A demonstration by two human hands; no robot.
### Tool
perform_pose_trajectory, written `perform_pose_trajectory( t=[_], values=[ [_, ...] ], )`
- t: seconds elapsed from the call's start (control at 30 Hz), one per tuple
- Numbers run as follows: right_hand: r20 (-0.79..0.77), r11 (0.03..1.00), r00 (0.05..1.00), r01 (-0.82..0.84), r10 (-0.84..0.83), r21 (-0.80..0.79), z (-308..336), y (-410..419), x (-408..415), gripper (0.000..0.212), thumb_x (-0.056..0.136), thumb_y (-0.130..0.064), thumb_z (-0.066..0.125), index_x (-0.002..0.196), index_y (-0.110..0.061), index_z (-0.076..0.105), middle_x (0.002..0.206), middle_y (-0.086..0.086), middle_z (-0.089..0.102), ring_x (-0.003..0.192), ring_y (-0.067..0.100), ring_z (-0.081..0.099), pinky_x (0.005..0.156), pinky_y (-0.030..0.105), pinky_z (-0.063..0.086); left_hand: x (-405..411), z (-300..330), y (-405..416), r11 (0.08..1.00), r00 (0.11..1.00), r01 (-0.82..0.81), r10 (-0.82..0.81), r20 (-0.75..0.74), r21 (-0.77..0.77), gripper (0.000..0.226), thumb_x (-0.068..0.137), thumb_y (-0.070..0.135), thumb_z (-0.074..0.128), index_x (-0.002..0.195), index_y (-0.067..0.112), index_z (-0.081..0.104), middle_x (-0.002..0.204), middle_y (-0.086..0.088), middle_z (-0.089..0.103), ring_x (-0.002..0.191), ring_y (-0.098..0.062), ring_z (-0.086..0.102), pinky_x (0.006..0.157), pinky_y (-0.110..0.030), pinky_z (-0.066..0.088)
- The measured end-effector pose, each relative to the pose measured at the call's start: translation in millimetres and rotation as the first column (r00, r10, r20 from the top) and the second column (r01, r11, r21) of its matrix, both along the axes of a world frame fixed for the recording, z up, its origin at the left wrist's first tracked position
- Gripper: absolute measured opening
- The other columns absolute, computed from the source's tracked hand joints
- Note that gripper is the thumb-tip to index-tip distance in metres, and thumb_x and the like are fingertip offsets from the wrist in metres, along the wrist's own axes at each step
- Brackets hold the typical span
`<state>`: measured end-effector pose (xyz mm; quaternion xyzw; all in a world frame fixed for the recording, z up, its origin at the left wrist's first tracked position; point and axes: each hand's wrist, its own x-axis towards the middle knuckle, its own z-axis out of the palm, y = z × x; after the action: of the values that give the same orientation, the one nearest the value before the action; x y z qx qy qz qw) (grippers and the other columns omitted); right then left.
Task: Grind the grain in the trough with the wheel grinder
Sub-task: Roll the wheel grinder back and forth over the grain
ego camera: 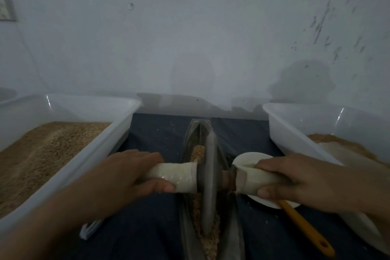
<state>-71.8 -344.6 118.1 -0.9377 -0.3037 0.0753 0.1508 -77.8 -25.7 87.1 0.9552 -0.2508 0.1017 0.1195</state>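
I hold the wheel grinder (pixel 209 177) by its two handles, one at each side of the wheel. My left hand (pixel 128 173) is curled around the left handle (pixel 175 177), which is wrapped in pale tape or cloth, and my right hand (pixel 295 177) is curled around the right handle (pixel 259 177) in the same way, thumb below and fingers above. The wheel stands upright on its edge inside the trough (pixel 229 236), a long narrow boat-shaped vessel that lies between my arms on a dark cloth (pixel 147 133) and points away from me toward the wall. The grain (pixel 207 243) lies along the bottom of the trough, some on the far side of the wheel and more on the near side, partly crushed I think. The wheel looks like dark metal or stone, so I judge it heavy and stiff; its weight should do most of the crushing, and I need only to guide it. The thin edge could tip over or climb up the sloped wall, therefore a hold close to the wheel on both sides, with equal pressure, seems best. The wrapping probably gives a less slippery hold. The grain is loose and light and may jump out. At the left a white tub (pixel 101 167) holds whole grain, at the right another tub (pixel 295 139) holds paler meal, and a brush with an orange handle (pixel 306 228) lies near my right hand.
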Motion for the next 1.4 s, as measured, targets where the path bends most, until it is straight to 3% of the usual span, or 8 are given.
perform_pose_trajectory(
  t=[0.2,0.37,0.6,0.77,0.9,1.03,1.2,1.4],
  values=[
    [0.217,0.982,0.958,0.184,-0.187,0.031,-19,16,13,0.012,0.090,-0.040,0.052,0.102,-0.039,0.054,0.095,-0.016,0.058,0.088,0.001,0.053,0.082,0.024,0.043,12,-12,-19,0.982,0.964,-0.180,0.165,0.209,0.055,0.090,0.060,0.088,-0.008,0.105,0.035,0.050,0.095,0.018,0.053,0.088,-0.002,0.049,0.078,-0.021,0.037],
    [0.510,0.959,0.823,0.283,-0.249,0.010,-36,29,26,0.038,0.095,-0.042,0.043,0.131,-0.033,0.041,0.121,-0.012,0.050,0.109,0.008,0.044,0.087,0.020,0.029,23,-24,-32,0.964,0.899,-0.262,0.256,0.356,-0.032,0.046,0.080,0.051,0.057,0.101,0.011,0.066,0.092,-0.008,0.066,0.086,-0.030,0.061,0.079,-0.042,0.046],
    [0.138,0.989,0.979,0.145,-0.147,0.025,-17,10,13,0.009,0.086,-0.042,0.059,0.093,-0.043,0.052,0.090,-0.019,0.060,0.085,-0.002,0.054,0.073,0.015,0.041,11,-9,-19,0.996,0.956,-0.093,0.086,0.281,0.012,0.066,0.073,0.077,0.019,0.096,0.028,0.057,0.085,0.015,0.055,0.077,-0.008,0.048,0.069,-0.025,0.033],
    [-0.035,1.000,0.999,0.027,-0.026,0.012,-2,-2,4,0.019,0.081,-0.057,0.056,0.091,-0.041,0.058,0.083,-0.015,0.060,0.074,0.005,0.056,0.064,0.021,0.042,0,-1,-2,1.000,0.997,-0.002,0.000,0.075,0.026,0.076,0.059,0.088,0.010,0.092,0.034,0.051,0.082,0.018,0.052,0.081,0.003,0.047,0.074,-0.019,0.038],
    [0.031,0.995,0.997,0.068,-0.070,0.070,-8,6,8,0.001,0.086,-0.045,0.056,0.086,-0.045,0.056,0.082,-0.019,0.062,0.075,0.001,0.057,0.066,0.019,0.043,3,-4,-7,0.998,0.998,-0.057,0.057,-0.015,-0.039,0.066,0.066,0.087,0.020,0.092,0.035,0.052,0.082,0.018,0.052,0.081,0.003,0.048,0.072,-0.017,0.038],
    [0.231,0.977,0.951,0.186,-0.206,0.105,-24,17,20,0.014,0.090,-0.036,0.053,0.103,-0.033,0.056,0.094,-0.014,0.058,0.089,0.005,0.054,0.080,0.024,0.042,21,-16,-21,0.980,0.959,-0.200,0.192,0.209,0.020,0.072,0.070,0.080,0.022,0.113,0.031,0.052,0.102,0.014,0.055,0.094,-0.008,0.049,0.081,-0.024,0.035],
    [0.548,0.955,0.795,0.295,-0.261,0.026,-40,29,31,0.041,0.093,-0.041,0.046,0.133,-0.031,0.042,0.122,-0.009,0.052,0.109,0.010,0.045,0.085,0.020,0.027,31,-29,-31,0.964,0.889,-0.258,0.264,0.374,-0.068,0.042,0.077,0.044,0.067,0.102,0.010,0.066,0.093,-0.008,0.066,0.087,-0.030,0.061,0.078,-0.041,0.045],
    [0.269,0.990,0.953,0.142,-0.136,-0.002,-22,15,19,0.014,0.088,-0.040,0.057,0.094,-0.048,0.047,0.093,-0.018,0.056,0.088,-0.002,0.048,0.075,0.015,0.036,25,-17,-16,0.987,0.957,-0.158,0.147,0.249,0.026,0.078,0.063,0.084,0.012,0.103,0.032,0.053,0.095,0.016,0.054,0.086,-0.006,0.046,0.072,-0.023,0.029]
  ],
)
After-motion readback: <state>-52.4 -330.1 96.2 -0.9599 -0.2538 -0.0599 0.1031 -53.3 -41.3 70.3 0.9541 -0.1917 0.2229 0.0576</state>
